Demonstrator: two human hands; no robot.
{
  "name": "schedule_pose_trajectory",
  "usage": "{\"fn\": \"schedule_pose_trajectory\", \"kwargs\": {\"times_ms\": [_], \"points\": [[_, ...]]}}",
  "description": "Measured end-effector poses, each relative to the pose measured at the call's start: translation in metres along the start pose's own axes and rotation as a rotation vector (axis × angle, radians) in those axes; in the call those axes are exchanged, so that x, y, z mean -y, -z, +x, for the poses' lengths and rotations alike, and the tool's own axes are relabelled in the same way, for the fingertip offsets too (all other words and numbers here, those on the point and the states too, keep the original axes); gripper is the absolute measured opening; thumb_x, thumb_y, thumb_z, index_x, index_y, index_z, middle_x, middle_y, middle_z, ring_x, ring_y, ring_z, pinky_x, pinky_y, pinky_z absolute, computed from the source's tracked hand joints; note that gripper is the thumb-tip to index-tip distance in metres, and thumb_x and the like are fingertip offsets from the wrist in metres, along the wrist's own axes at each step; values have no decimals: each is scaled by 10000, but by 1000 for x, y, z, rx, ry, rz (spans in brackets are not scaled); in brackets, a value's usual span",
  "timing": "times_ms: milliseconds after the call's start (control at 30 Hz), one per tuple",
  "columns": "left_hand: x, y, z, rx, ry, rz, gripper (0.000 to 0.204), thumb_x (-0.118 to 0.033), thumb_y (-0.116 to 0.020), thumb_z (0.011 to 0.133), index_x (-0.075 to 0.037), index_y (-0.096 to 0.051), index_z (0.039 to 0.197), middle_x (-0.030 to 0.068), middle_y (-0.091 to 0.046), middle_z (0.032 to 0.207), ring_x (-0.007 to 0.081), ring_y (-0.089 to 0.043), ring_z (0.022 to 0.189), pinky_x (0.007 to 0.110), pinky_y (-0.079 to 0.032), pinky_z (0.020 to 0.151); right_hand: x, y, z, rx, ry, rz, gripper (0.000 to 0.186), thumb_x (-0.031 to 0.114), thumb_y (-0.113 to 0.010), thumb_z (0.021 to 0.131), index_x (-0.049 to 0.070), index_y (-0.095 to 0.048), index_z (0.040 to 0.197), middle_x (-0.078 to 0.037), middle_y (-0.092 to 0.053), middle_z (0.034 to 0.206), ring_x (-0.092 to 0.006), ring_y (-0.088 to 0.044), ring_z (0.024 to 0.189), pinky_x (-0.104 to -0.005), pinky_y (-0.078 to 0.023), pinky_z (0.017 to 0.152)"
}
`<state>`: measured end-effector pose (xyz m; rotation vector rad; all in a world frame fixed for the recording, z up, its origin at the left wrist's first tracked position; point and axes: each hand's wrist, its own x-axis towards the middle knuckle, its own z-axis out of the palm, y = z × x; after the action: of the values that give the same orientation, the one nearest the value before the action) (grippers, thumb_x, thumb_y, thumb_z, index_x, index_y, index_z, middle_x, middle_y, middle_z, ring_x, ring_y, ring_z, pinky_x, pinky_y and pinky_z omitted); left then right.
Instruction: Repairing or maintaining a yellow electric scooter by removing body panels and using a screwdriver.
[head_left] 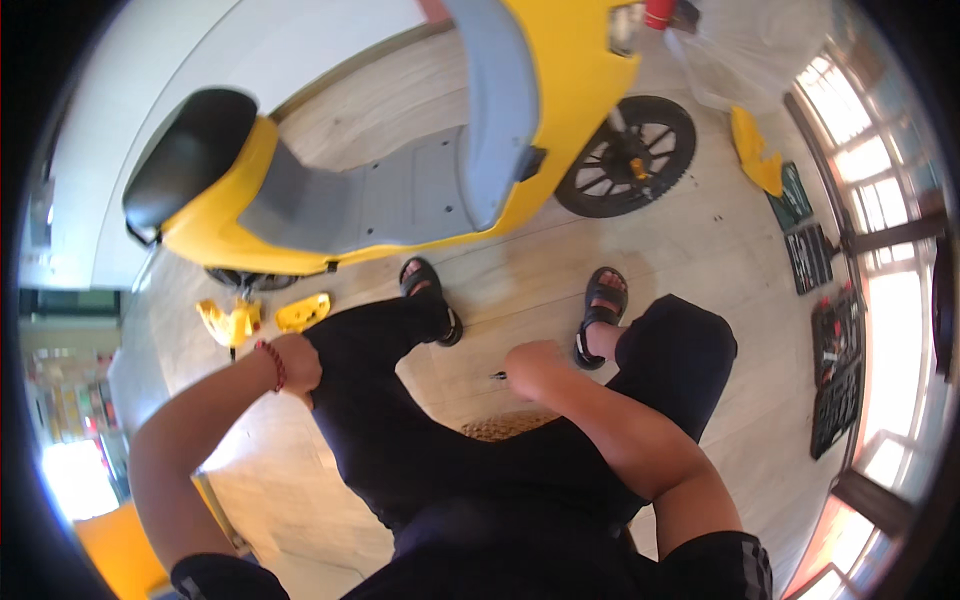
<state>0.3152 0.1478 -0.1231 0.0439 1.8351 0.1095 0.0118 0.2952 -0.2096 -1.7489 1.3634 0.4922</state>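
My left hand (296, 366) rests against the black trouser leg (370, 365) at my left knee, knuckles up, fingertips hidden. My right hand (532, 367) is curled between my knees, with a small dark object (499, 376) poking out at its fingers, too small to name. In front of my sandalled feet stands a yellow scooter (575, 60) with a grey footboard (400, 185), black seat (185, 140) and black front wheel (625, 160). Two loose yellow parts (302, 312) lie on the floor below its rear.
At the right, a yellow panel (752, 150) and several dark tool cases (838, 385) lie on the floor (710, 250) along the barred windows. A clear plastic sheet (750, 45) is at the top right. Woven matting (505, 426) shows beneath me. A yellow object (115, 540) is at lower left.
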Motion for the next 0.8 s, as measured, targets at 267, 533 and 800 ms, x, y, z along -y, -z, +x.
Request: {"fn": "schedule_pose_trajectory", "kwargs": {"times_ms": [267, 533, 800], "points": [[-5, 5, -4, -7, 34, -37, 511, -596, -528, 708, -109, -679, 734, 91, -645, 725, 286, -620, 738, 382, -493, 642, -1, -17, 13, 18, -1, -93, 181, 135, -578, 686, 66, -671, 825, -135, -644, 863, -284, -621, 835, -364, -481, 689], [-8, -2, -5, 2, 31, -68, 470, -569, -532, 725, -125, -683, 760, 85, -646, 733, 277, -621, 740, 379, -492, 652, 2, -18, 13, -12, -39, -63, 202, 129, -554, 696, 47, -667, 842, -165, -633, 882, -297, -614, 849, -374, -486, 721], [-2, -1, -3, 20, 27, -80, 437, -540, -552, 720, -126, -684, 770, 74, -649, 740, 272, -620, 759, 381, -491, 661, -1, -15, 18, -3, -46, -90, 204, 119, -543, 700, 45, -666, 845, -159, -635, 884, -300, -614, 851, -384, -485, 725]]}}
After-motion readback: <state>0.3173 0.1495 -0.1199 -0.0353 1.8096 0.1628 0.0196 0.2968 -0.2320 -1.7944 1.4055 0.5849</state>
